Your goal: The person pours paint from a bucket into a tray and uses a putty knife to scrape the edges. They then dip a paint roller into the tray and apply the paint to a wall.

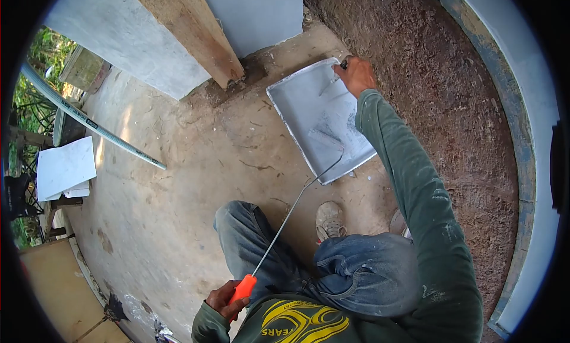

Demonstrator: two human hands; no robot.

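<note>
A paint roller with a long bent metal rod has its orange handle [243, 289] in my left hand [222, 300], whose fingers are wrapped round it. The roller head [328, 139] lies in a shallow, paint-smeared tray [294, 125] on the floor. At the tray's far right corner, my right hand [357, 76] is closed on a small dark-handled tool [344, 64]. A thin, pale part of this tool reaches down toward the tray; its exact kind does not show. Whitish grey paint coats the tray's bottom.
A wooden post [193, 31] stands before pale boards [133, 37]. To the right runs a rough brown wall surface [451, 123]. A hose [101, 129] hangs at the left, near white sheets [66, 168]. My shoe [330, 220] is close below the tray.
</note>
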